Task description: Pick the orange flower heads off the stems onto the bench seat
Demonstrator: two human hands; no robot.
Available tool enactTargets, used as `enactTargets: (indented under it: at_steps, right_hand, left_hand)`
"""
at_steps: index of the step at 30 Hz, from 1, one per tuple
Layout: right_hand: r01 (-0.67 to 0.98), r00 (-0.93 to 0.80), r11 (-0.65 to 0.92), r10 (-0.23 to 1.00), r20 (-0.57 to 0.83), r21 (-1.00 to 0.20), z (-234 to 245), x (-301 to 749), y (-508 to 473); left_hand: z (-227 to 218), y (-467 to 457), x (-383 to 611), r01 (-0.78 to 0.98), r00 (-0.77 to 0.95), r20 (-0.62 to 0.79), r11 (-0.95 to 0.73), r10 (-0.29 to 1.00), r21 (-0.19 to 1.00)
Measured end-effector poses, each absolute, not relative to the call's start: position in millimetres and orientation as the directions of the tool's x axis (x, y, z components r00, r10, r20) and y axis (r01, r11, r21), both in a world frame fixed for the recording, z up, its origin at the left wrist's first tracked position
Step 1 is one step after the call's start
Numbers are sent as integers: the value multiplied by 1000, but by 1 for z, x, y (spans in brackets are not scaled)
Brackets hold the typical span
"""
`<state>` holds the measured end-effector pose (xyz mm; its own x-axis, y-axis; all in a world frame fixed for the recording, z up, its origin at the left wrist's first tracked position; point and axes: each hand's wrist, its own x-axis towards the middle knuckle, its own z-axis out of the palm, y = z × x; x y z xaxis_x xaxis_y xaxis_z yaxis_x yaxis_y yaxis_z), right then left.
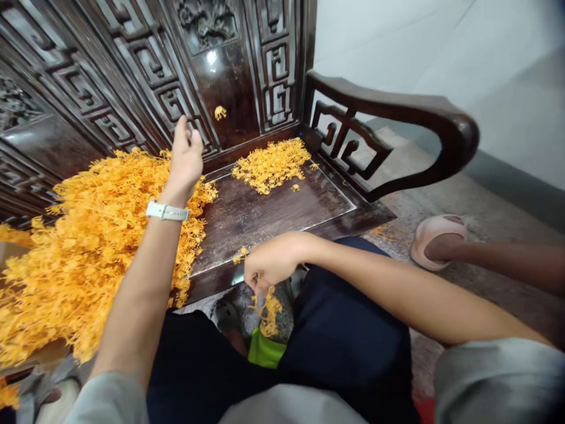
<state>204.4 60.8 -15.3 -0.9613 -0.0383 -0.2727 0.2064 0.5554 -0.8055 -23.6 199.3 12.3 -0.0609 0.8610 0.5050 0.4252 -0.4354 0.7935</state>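
Observation:
My left hand (186, 154), with a pale watch band on its wrist, is raised above the bench seat, fingers apart and nothing visible in them. Just right of it a small yellow claw-shaped plastic piece (220, 112) shows against the bench back, seemingly in mid-air. Between my knees, my right hand (274, 260) is closed on a strand of yellow plastic pieces (270, 312) that dangles below the fingers. Under my left forearm spreads a large heap of joined yellow plastic pieces (110, 218). A smaller pile of loose pieces (271, 165) lies at the seat's back right.
The dark wooden bench seat (265, 221) has a carved backrest (229, 88) and a curved armrest (397, 106) on the right. Something bright green (266, 348) is below my right hand. Another person's foot in a pink slipper (439, 240) rests on the floor at right.

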Motion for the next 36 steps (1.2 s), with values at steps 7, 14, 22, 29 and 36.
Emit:
enactTargets:
  at_steps: [7,14,22,29,36]
  right_hand:
    - [67,-980,495,198,37,-866,2,236,95]
    - [-196,-419,94,892,170,-976,-3,248,125]
    - [-386,-380,-373,898,-224,-844,0,228,111]
    - [167,-499,291,849,174,-942,-14,201,83]
    - [99,-540,118,840,47,-988,-16,199,101]
  left_hand:
    - [-30,96,-20,415,441,-61,-143,895,898]
    - [-34,55,-7,157,423,-124,63,898,986]
    - [-22,60,-6,124,128,97,-113,987,986]
    - [-36,56,-14,135,-8,-96,97,995,986]
    - [-26,44,-15,185,266,-12,-39,964,982]
